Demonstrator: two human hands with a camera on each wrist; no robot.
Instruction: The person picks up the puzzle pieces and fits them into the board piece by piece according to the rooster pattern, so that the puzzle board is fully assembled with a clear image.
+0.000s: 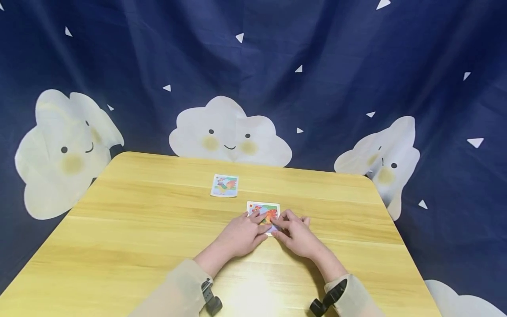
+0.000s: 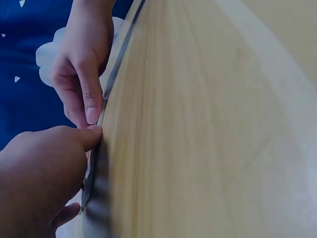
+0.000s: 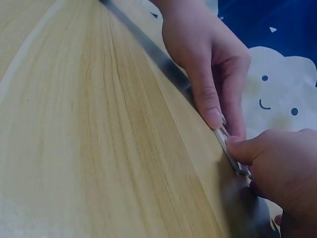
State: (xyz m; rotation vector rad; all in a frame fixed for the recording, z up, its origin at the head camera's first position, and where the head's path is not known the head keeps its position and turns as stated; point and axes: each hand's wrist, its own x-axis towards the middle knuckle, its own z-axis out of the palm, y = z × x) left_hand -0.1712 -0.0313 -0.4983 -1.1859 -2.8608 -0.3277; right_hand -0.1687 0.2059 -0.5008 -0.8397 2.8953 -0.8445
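In the head view a picture card (image 1: 255,206) with a white border and a colourful rooster lies flat on the wooden table, partly covered by both hands. My left hand (image 1: 244,233) rests on its left and lower part, fingers spread across the picture. From the right, my right hand (image 1: 298,235) touches the card with thumb and index tips apart; its other fingers are bent. Both wrist views show the left hand (image 2: 47,161) and right hand (image 3: 280,161) close together at the card's thin edge (image 3: 221,140). The fingertips' undersides are hidden.
A smaller, paler rooster picture (image 1: 224,186) lies farther back and left on the wooden table (image 1: 138,220). Behind the table's far edge hangs a dark blue curtain (image 1: 269,57) with white clouds and triangles. Black straps circle both sleeved wrists.
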